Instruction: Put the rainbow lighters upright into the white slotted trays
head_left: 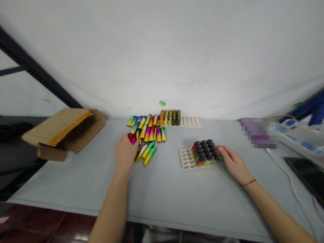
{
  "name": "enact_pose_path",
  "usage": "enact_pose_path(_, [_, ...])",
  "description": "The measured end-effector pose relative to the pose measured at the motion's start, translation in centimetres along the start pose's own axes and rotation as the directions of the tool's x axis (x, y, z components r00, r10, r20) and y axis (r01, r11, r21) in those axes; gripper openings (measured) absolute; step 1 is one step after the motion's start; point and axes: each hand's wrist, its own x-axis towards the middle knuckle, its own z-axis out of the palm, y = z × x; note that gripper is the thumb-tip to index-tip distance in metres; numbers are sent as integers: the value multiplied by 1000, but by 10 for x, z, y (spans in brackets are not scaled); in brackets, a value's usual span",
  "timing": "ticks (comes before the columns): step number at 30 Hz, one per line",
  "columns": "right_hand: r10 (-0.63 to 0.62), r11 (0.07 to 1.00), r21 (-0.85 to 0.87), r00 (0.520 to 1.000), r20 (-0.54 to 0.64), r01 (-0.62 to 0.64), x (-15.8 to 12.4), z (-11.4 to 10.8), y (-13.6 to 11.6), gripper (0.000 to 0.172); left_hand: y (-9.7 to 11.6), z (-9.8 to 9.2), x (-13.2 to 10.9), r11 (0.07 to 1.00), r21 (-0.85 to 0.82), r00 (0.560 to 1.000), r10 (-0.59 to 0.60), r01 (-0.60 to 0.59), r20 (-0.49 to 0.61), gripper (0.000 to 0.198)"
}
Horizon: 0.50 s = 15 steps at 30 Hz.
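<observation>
My left hand (126, 150) is closed round shiny lighters at the left edge of a loose pile of multicoloured lighters (151, 133). Magenta and red ends show past its fingers. My right hand (233, 162) rests at the right side of a pale tray (187, 158), its fingertips against the black-topped lighters (206, 152) standing upright there. What those fingers grip, if anything, is hidden. Bare pockets show on the tray's left part.
Behind stand gold-topped lighters (170, 117) in a block, beside a pale tray with bare pockets (191, 122). An open cardboard box (63, 130) lies at left. At right are a pixelated purple object (260, 133), a white cable (286, 172), a dark phone (306, 175) and white-blue trays (298, 135).
</observation>
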Motion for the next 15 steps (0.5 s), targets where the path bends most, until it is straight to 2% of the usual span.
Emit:
enact_pose_path(4, [3,1000,4,1000,-1,-3,-1,-1,0,49,10,9,-8,997,52,996,65,-62,-57,53])
enact_pose_path(8, [-2,1000,-3,1000,-2,2,-1,-1,-1,49,15,15,-12,994,101,992,50,-39,-111,59])
enact_pose_path(12, [-9,1000,-15,1000,0,9,-1,-1,0,49,18,21,-17,996,79,990,49,-38,-134,71])
enact_pose_path(15, [-10,1000,-17,1000,-2,10,-1,-1,2,49,19,22,-20,997,42,991,74,-70,-110,78])
